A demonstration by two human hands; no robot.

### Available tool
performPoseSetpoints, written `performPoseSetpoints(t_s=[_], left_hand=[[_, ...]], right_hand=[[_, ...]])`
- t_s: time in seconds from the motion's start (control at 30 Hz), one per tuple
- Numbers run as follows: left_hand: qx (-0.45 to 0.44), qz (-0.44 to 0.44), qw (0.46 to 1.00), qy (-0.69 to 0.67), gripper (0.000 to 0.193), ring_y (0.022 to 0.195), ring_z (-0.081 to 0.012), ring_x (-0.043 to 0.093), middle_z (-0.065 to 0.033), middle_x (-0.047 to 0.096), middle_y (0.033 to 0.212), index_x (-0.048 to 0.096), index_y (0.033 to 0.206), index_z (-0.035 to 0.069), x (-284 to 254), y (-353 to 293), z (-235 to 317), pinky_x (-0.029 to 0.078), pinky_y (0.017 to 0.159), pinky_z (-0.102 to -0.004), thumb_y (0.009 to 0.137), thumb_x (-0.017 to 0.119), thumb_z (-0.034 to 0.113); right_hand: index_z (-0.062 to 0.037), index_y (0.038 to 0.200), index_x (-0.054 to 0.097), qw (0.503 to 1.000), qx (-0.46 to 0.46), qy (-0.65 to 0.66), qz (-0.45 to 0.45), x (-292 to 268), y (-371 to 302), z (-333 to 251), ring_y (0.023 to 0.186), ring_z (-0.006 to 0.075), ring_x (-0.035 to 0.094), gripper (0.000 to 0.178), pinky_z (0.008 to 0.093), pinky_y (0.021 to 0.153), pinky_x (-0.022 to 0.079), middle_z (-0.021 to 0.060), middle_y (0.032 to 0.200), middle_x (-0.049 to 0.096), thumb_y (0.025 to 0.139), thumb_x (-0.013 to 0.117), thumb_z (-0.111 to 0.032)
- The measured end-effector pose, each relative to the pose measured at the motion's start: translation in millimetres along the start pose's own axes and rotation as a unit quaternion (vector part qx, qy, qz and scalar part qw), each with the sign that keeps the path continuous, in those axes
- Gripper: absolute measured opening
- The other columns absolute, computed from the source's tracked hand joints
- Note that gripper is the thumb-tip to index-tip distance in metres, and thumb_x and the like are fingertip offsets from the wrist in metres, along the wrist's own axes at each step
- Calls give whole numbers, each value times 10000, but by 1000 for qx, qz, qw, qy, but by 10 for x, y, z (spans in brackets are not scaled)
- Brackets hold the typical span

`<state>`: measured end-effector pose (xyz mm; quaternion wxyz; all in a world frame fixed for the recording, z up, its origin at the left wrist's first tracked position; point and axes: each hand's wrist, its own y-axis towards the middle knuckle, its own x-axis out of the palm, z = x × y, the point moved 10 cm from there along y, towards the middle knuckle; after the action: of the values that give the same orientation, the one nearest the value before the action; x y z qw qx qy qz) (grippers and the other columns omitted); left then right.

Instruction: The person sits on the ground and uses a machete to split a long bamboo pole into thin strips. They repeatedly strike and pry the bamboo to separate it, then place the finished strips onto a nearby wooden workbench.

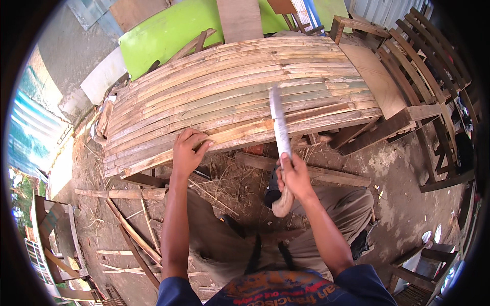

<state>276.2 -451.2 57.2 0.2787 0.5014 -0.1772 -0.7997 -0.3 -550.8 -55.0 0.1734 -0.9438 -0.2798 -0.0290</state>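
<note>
My left hand is at the front edge of a slatted bamboo bench top. Its fingers are curled over a pale split bamboo strip, which lies along that edge. In my right hand is a machete, gripped by its wooden handle. The blade points up and away from me, across the strip and over the slats, and its tip is blurred. My right hand is in front of the bench, above the ground.
Bamboo poles and thin offcuts lie on the dirt floor at left. A wooden plank lies beneath the bench's front. Slatted wooden furniture stands at right, a wooden frame at lower left. A green panel is behind the bench.
</note>
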Motion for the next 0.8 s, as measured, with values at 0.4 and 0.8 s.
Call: performPoseSetpoints(t_s=[0.4, 0.8], left_hand=[[-32, 14, 999, 11, 240, 863, -260, 624, -46, 661, 913, 720, 896, 69, -63, -73, -61, 436, 788, -379, 762, 832, 234], [-130, 188, 968, -105, 228, 610, -103, 625, -99, 676, 794, 563, 932, 23, -1114, 563, 572, 445, 494, -251, 1019, 583, 233]], right_hand=[[-23, 977, 498, 992, -23, 124, -3, 36, -69, -120, 454, 120, 469, 347, 292, 411, 410, 60, 671, 506, 1049, 501, -362], [18, 1171, 547, 928, -218, 234, 193, -577, -783, -135, 504, 154, 502, 284, 314, 469, 452, 80, 691, 521, 1046, 520, -236]])
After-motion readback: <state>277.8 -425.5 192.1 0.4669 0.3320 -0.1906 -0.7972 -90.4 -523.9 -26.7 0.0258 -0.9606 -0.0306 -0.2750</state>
